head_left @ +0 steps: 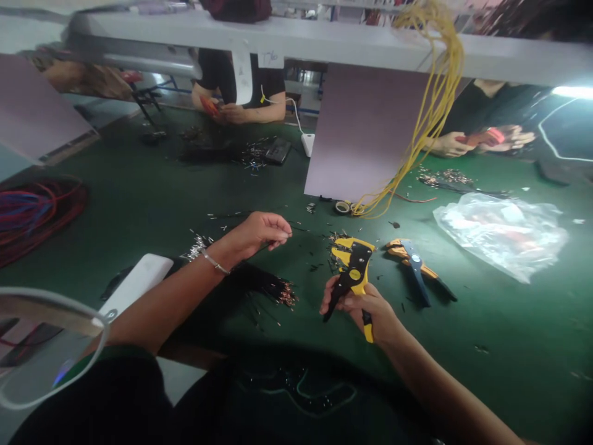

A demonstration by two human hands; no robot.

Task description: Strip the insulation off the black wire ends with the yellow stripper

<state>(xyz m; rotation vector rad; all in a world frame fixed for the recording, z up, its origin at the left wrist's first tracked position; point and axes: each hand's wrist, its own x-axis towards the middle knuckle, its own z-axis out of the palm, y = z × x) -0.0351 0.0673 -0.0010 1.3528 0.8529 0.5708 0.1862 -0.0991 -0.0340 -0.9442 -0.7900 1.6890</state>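
My right hand (364, 307) is wrapped round the handles of a yellow and black wire stripper (354, 272), its jaws pointing up and away. My left hand (269, 233), a bracelet on its wrist, is closed in a pinch over the green table (152, 173); a thin dark wire seems to run at its fingertips, too small to make out surely. Below that hand lies a bundle of black wires with bare copper ends (286, 293). Cut wire bits (340, 238) are scattered by the stripper's jaws.
A blue and orange stripper (416, 259) and a clear plastic bag (504, 228) lie at the right. Yellow wires (430, 117) hang from the shelf (324, 40). Red and blue coils (37, 210) lie left, near a white power bank (139, 284). Two people work opposite with red tools.
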